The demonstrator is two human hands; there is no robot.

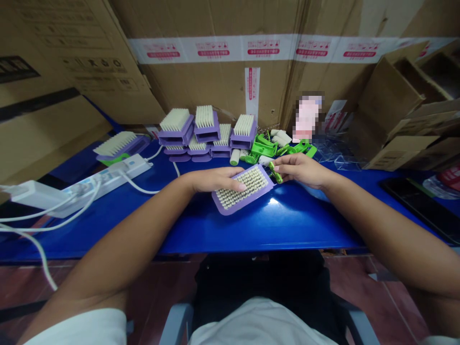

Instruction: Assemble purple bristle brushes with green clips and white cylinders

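Note:
My left hand (218,180) is closed on a purple scrubbing brush (257,195), its thumb lying across the cream bristles that face up. In my right hand (300,168) a small green plastic part (275,172) is pinched between thumb and fingers. That part is at the brush's right end; whether the two are joined I cannot tell. Just beyond my hands lie loose green plastic parts (264,147) and white pieces (281,137). More purple brushes (175,120) are stacked bristles up behind my left hand.
A white power strip (104,179) with plugs and cables runs along the left, near another brush (117,144). Cardboard boxes (212,81) wall the back of the blue table (201,230). On the right are a dark phone-like slab (417,206) and open cartons (395,105).

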